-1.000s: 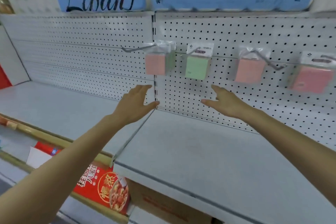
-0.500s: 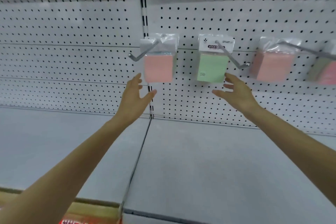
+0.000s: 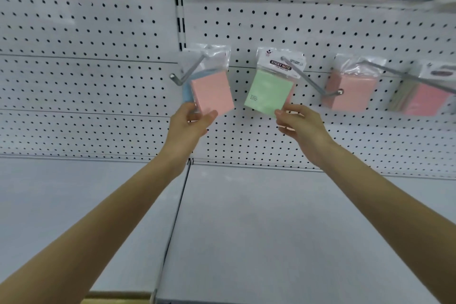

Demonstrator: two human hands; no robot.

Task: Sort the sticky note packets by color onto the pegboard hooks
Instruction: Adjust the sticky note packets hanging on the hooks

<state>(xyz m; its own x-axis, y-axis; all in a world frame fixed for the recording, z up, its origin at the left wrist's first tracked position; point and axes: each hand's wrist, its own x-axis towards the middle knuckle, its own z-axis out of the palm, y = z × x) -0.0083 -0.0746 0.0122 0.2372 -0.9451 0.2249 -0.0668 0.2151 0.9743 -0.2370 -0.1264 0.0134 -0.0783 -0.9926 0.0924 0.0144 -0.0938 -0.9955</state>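
**Both hands on hanging packets, 1 pink and 1 green**

The left hand (image 3: 190,123) pinches the lower edge of a pink sticky note packet (image 3: 213,92) between thumb and curled fingers. The right hand (image 3: 299,123) pinches the bottom right corner of a green sticky note packet (image 3: 269,91) the same way. Both packets hang by their clear headers and tilt toward the person. The pink one is on the hook (image 3: 191,70) just right of the slotted upright (image 3: 181,22), with a blue packet (image 3: 186,92) showing behind it. The green one is on the next hook (image 3: 308,76), further right of the upright. Further right again hang another pink packet (image 3: 352,91) and, near the frame edge, a blurred pinkish packet (image 3: 424,99), all on the white pegboard (image 3: 320,27) above a grey shelf (image 3: 271,229).

The step in hand looks like unhooking packets to regroup the colours. A grip at the bottom lets a packet swing. It would pay to guide each header along its wire, raise the hole over the upturned tip, and take only 1 packet, leaving the blue in place
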